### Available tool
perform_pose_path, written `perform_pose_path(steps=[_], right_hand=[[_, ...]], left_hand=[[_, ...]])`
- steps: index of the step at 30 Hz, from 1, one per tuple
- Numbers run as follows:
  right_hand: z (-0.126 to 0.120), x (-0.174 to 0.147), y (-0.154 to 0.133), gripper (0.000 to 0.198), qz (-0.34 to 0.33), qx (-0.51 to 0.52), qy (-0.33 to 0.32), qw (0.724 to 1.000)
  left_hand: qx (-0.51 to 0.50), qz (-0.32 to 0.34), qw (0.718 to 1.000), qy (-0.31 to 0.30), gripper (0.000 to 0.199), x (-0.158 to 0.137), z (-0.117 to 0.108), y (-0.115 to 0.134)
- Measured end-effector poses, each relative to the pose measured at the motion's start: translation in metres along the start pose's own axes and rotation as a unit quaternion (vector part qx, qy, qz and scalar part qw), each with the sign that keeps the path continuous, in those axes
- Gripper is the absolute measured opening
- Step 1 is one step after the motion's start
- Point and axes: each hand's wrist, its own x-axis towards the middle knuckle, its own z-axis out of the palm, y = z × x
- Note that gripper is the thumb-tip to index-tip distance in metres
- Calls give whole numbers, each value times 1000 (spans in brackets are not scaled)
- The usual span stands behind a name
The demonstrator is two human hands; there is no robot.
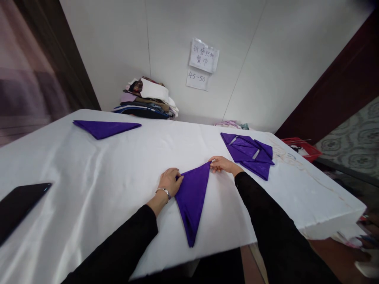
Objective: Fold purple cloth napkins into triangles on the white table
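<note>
A purple cloth napkin (pixel 194 193), folded into a long triangle, lies on the white tablecloth (pixel 118 169) with its narrow tip towards me. My left hand (pixel 170 181), with a bracelet at the wrist, pinches the napkin's upper left edge. At the upper right corner, my right hand (pixel 220 163) grips the napkin between thumb and fingers. Just beyond the right hand lies a pile of folded purple napkins (pixel 245 152). Another purple napkin (pixel 106 128), folded as a flat triangle, rests at the far left of the table.
A black flat device (pixel 22 207) lies at the left edge. Folded clothes (pixel 148 98) are stacked behind the table against the wall. Handwritten paper signs (pixel 203 57) hang above. A red basket (pixel 302 149) stands beyond the table's right edge.
</note>
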Motion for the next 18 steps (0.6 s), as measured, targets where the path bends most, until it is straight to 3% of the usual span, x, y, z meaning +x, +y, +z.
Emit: perform_pose_path(steps=[6,18], right_hand=[[3,2,-2,13,18,-90,45,995],[13,7,-11,24,37,-228,93,969]], left_hand=[[-3,-3,1000,-1,12,0,-1,1],[15,11,1000,-4,23,1,-2,4]])
